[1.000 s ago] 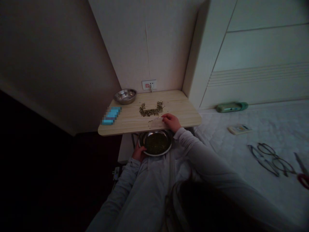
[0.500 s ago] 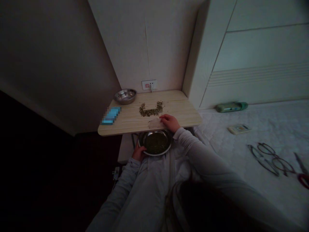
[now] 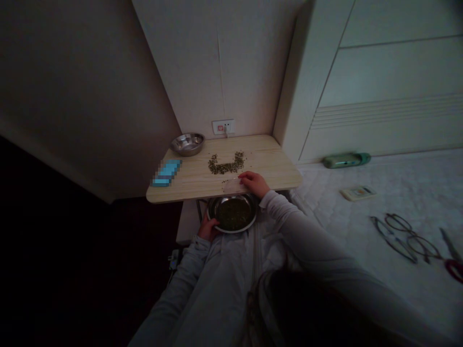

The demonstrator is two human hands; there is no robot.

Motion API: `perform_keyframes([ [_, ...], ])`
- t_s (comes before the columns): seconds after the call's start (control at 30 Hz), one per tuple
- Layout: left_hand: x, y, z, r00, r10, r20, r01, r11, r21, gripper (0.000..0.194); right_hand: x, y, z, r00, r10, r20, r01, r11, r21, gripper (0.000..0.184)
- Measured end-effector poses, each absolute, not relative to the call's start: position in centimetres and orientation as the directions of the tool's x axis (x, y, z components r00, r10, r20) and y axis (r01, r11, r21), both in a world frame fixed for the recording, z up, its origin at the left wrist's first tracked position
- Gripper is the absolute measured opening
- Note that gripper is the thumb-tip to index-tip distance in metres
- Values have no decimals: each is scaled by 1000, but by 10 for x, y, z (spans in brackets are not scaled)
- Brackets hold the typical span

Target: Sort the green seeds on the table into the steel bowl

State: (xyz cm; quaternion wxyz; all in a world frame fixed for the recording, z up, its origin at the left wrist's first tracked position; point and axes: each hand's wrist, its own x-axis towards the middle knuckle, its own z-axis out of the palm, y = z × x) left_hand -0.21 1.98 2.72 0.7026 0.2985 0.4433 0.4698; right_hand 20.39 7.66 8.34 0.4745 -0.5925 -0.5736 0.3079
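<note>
My left hand [image 3: 208,228] grips the left rim of a steel bowl [image 3: 233,231] below the table's front edge. Small dark green grains, perhaps beans, cover the bottom of that bowl. Over the front of the wooden table [image 3: 195,180], my right hand [image 3: 254,183] pinches a thin, clear plastic piece [image 3: 232,185] that lies low against the tabletop. A few loose grains sit beside its left end. Beyond it, a pile of green grains [image 3: 226,167] is spread in a U shape, apart from the right hand.
A second steel bowl [image 3: 188,144] stands at the table's back left, with a blurred-out blue phone-like object [image 3: 167,173] before it. On the bed to the right lie a green bottle [image 3: 346,160], a remote control [image 3: 358,193], glasses [image 3: 408,238] and red-handled scissors [image 3: 454,267].
The right hand has shifted slightly left and toward the table's front edge, and the clear plastic piece has come flatter over the near grains. The left hand and bowl stay put.
</note>
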Motion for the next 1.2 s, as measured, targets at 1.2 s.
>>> perform_keyframes([
  [1.2, -5, 20, 25, 175, 915, -362, -368, 402, 838, 70, 196, 91, 85, 201, 965, 167, 402, 75, -913, 21],
])
